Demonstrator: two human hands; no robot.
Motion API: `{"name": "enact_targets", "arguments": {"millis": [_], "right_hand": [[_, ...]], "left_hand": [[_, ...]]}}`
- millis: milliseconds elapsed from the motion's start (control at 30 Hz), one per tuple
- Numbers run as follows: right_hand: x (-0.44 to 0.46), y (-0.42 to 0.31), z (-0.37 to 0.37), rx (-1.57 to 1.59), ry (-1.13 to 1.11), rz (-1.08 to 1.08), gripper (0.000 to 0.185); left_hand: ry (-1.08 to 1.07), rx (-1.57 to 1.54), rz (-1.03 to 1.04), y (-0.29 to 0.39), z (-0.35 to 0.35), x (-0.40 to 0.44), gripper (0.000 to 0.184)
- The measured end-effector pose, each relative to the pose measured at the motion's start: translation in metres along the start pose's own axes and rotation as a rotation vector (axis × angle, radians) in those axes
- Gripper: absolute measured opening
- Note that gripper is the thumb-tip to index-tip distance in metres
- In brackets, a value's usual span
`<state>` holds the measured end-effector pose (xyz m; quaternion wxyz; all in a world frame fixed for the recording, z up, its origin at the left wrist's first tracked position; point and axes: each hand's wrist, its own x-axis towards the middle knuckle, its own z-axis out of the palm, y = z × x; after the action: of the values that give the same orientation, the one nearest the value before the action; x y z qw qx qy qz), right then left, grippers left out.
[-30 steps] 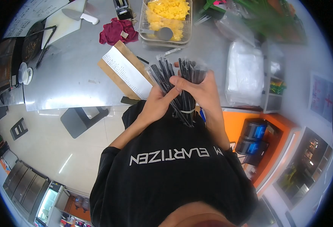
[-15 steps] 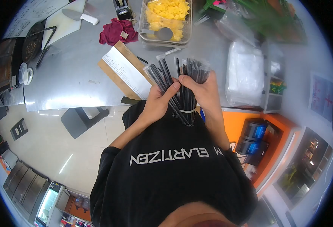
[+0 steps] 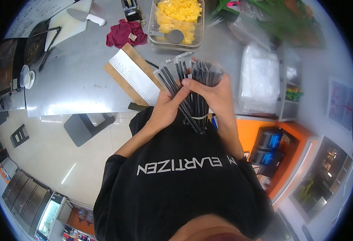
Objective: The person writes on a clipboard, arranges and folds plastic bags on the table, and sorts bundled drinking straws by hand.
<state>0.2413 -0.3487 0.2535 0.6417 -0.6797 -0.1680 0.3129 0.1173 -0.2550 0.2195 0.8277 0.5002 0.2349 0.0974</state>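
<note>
A bundle of black straws in clear wrappers [image 3: 200, 105] is fanned into two groups above the front edge of the metal table. A band goes round its lower end. My left hand [image 3: 167, 105] is closed on the left group, thumb across the straws. Around the larger right group my right hand [image 3: 218, 94] is wrapped, with its thumb tip near the middle of the fan. Both thumbs are close together. To the left of the bundle a brown envelope [image 3: 111, 69] lies under a printed white paper [image 3: 132, 78].
On the metal table [image 3: 72, 90] are a tub of yellow pieces [image 3: 177, 22] with a scoop, a maroon cloth [image 3: 125, 33], a knife [image 3: 95, 19] on a white board, and a stack of clear plastic bags [image 3: 259, 78]. A grey stool [image 3: 84, 129] stands on the floor.
A few straws between my thumbs have shifted from the left group towards the middle. My right thumb has moved slightly left. Both hands still hold the bundle.
</note>
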Motion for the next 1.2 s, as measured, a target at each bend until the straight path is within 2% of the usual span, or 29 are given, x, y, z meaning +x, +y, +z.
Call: {"name": "enact_targets", "arguments": {"millis": [100, 200, 300, 400, 633, 767, 900, 1000, 1100, 1200], "right_hand": [[-0.001, -0.008, 0.0, -0.013, 0.005, 0.04, 0.039], [-0.001, -0.006, 0.0, 0.016, 0.012, 0.091, 0.037], [-0.001, -0.006, -0.002, 0.011, 0.009, 0.091, 0.035], [-0.002, -0.01, 0.0, -0.007, -0.013, 0.082, 0.032], [-0.001, 0.004, -0.003, -0.002, 0.062, 0.097, 0.036], [-0.001, 0.002, -0.002, 0.005, 0.011, 0.043, 0.039], [0.0, 0.002, -0.001, 0.028, -0.042, 0.048, 0.042], [0.0, 0.004, -0.001, 0.093, -0.032, 0.072, 0.045], [0.001, 0.006, -0.004, 0.03, -0.027, 0.053, 0.046], [0.001, 0.008, -0.003, -0.029, -0.032, 0.018, 0.047]], "left_hand": [[-0.036, 0.148, -0.066, -0.003, -0.007, 0.001, 0.028], [0.096, -0.002, -0.013, -0.003, 0.004, 0.0, 0.027], [0.105, -0.008, 0.021, 0.001, 0.008, 0.0, 0.024], [0.044, 0.079, 0.029, -0.006, -0.002, 0.002, 0.021], [0.005, 0.024, -0.011, -0.014, -0.007, 0.003, 0.017], [-0.004, 0.016, -0.007, -0.007, -0.002, 0.003, 0.018], [-0.011, -0.013, 0.029, -0.001, 0.005, 0.003, 0.029], [-0.067, 0.099, 0.047, -0.009, -0.002, 0.003, 0.04], [-0.079, 0.078, -0.065, -0.006, -0.003, 0.003, 0.05], [-0.068, 0.101, 0.139, -0.013, 0.001, 0.006, 0.062]]}}
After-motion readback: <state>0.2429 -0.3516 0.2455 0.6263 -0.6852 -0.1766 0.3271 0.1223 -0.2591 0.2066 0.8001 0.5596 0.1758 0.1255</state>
